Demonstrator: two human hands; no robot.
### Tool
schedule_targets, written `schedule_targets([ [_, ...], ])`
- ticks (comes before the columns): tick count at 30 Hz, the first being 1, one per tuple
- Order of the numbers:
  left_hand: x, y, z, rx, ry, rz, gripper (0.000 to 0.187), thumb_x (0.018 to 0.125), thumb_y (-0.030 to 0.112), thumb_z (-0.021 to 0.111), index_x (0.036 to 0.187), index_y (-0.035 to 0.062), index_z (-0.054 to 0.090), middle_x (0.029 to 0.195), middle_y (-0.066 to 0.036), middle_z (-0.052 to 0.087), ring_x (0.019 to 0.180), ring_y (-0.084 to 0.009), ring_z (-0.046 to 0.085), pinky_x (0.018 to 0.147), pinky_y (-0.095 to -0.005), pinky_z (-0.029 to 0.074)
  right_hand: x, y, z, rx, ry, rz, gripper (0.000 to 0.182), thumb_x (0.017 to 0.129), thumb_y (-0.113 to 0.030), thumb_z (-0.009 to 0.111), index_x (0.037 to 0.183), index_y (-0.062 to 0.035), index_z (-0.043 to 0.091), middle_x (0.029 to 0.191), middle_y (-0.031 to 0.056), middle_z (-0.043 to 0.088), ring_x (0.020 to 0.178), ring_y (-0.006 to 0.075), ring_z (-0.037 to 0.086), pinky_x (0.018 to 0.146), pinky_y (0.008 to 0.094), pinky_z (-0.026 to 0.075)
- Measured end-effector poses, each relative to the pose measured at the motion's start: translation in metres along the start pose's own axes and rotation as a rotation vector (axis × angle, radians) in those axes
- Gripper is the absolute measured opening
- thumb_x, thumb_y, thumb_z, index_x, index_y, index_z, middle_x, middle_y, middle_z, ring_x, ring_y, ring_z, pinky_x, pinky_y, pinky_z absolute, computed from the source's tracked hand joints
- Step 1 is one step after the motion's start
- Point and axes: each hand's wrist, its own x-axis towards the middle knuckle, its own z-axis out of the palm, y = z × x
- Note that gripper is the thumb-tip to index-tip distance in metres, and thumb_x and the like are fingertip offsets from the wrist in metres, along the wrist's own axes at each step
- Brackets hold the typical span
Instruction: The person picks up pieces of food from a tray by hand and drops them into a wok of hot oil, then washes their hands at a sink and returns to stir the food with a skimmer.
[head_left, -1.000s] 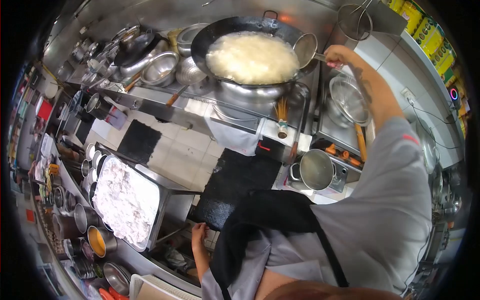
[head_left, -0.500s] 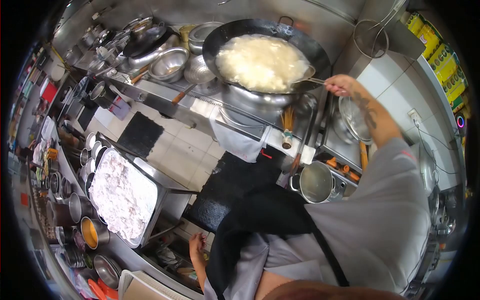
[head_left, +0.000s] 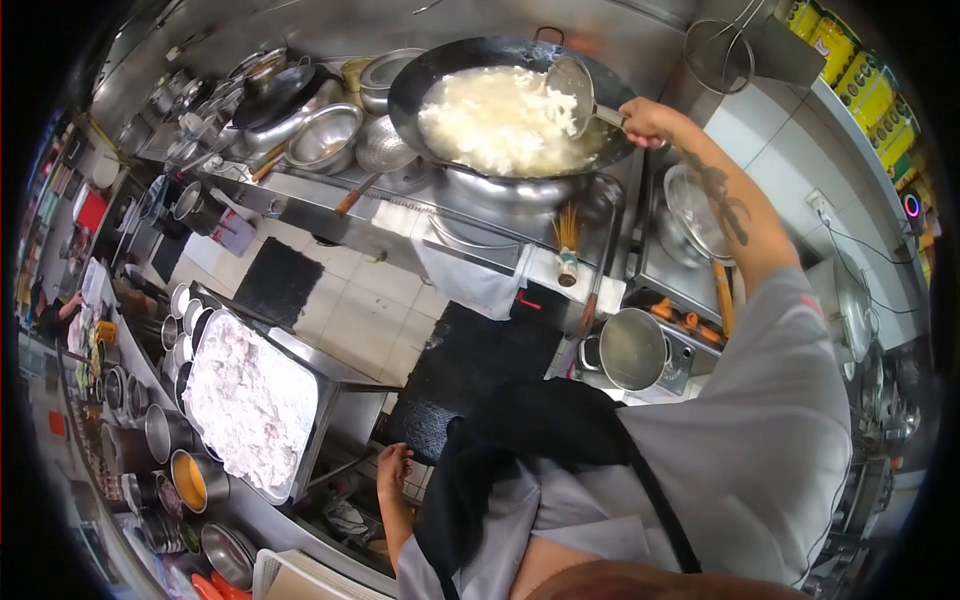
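My right hand is closed around the handle of a round skimmer, raised at the right side of a large black wok. Clumps of pale, whitish food sit in cloudy liquid in the wok, and some cling to the skimmer's edge. The wok rests on a wide steel ring on the stove. Low at my side hangs my left hand, its fingers loosely curled with nothing visible in them, near the counter that bears a tray of pale raw-looking food.
Left of the wok lie a perforated ladle and a steel bowl. A bamboo brush stands at the stove's front edge, near a steel pot. A wire strainer hangs at upper right. Black mats cover parts of the tiled floor.
My right hand has moved up and left, lifting the skimmer from the liquid and tilting its bowl up with some pale food at its edge. My left hand has shifted slightly upward.
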Motion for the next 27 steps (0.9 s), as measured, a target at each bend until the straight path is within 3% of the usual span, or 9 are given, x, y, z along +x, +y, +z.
schedule_targets([
  [2,-0.004,-0.002,0.001,-0.016,-0.032,0.028,0.015,0.090,0.020,0.052,0.098,0.0086,0.059,0.072,-0.002,0.060,0.051,-0.0092,0.050,0.044,-0.0229,0.039,-0.025,-0.012,-0.001,-0.090,0.005,0.001,0.034,0.079,0.001,0.045,0.109,-0.0098,0.056,0.054,0.0001,0.049,0.037,0.0070,0.043,0.031,0.0223,0.029],
  [3,-0.005,-0.004,-0.002,-0.035,-0.054,0.047,0.015,0.089,0.020,0.052,0.097,0.0088,0.059,0.071,-0.002,0.060,0.051,-0.0093,0.050,0.044,-0.0229,0.039,-0.031,-0.013,-0.004,-0.111,0.012,-0.003,0.048,0.078,0.000,0.044,0.123,-0.0136,0.050,0.054,-0.0005,0.050,0.036,0.0075,0.044,0.030,0.0239,0.032],
  [10,0.030,-0.024,-0.017,0.108,-0.166,0.058,0.014,0.088,0.020,0.053,0.095,0.0089,0.059,0.071,-0.003,0.061,0.049,-0.0099,0.049,0.042,-0.0236,0.038,-0.070,-0.001,-0.032,-0.199,0.182,-0.051,0.057,0.077,0.002,0.043,0.131,-0.0165,0.045,0.053,0.0003,0.050,0.036,0.0092,0.048,0.030,0.0253,0.035],
  [14,0.040,-0.028,-0.021,0.067,-0.150,0.023,0.015,0.088,0.020,0.053,0.095,0.0080,0.059,0.071,-0.005,0.061,0.048,-0.0104,0.049,0.041,-0.0235,0.037,-0.055,0.012,-0.037,-0.277,0.116,0.147,0.053,0.079,0.002,0.043,0.129,-0.0137,0.044,0.055,0.0014,0.052,0.036,0.0081,0.044,0.030,0.0244,0.034],
  [17,0.029,-0.021,-0.021,0.037,-0.150,0.047,0.016,0.089,0.021,0.052,0.096,0.0073,0.058,0.071,-0.005,0.061,0.048,-0.0107,0.049,0.041,-0.0234,0.037,-0.046,0.028,-0.031,0.017,0.039,0.218,0.045,0.083,0.000,0.046,0.127,-0.0100,0.043,0.058,0.0014,0.052,0.038,0.0057,0.042,0.031,0.0216,0.032],
  [20,0.017,-0.011,-0.026,0.107,-0.134,0.071,0.017,0.089,0.021,0.052,0.095,0.0068,0.057,0.071,-0.004,0.060,0.049,-0.0108,0.049,0.041,-0.0237,0.036,-0.041,0.040,-0.033,0.296,-0.179,0.286,0.044,0.087,-0.004,0.048,0.130,-0.0083,0.038,0.061,0.0009,0.052,0.040,0.0039,0.041,0.032,0.0191,0.030],
  [25,0.033,-0.047,-0.043,0.241,-0.106,0.214,0.016,0.090,0.022,0.050,0.092,0.0067,0.055,0.070,-0.003,0.058,0.050,-0.0110,0.049,0.040,-0.0244,0.036,-0.035,0.063,-0.013,0.489,-0.332,0.264,0.043,0.092,-0.007,0.044,0.133,-0.0122,0.033,0.064,-0.0003,0.049,0.040,0.0039,0.039,0.029,0.0178,0.027],
  [27,0.022,-0.043,-0.042,0.285,-0.070,0.233,0.016,0.090,0.022,0.050,0.092,0.0068,0.055,0.070,-0.003,0.058,0.050,-0.0112,0.049,0.041,-0.0244,0.036,-0.030,0.068,0.012,0.628,-0.343,0.271,0.032,0.092,-0.008,0.043,0.124,-0.0099,0.038,0.063,-0.0006,0.048,0.039,0.0045,0.039,0.027,0.0186,0.026],
])
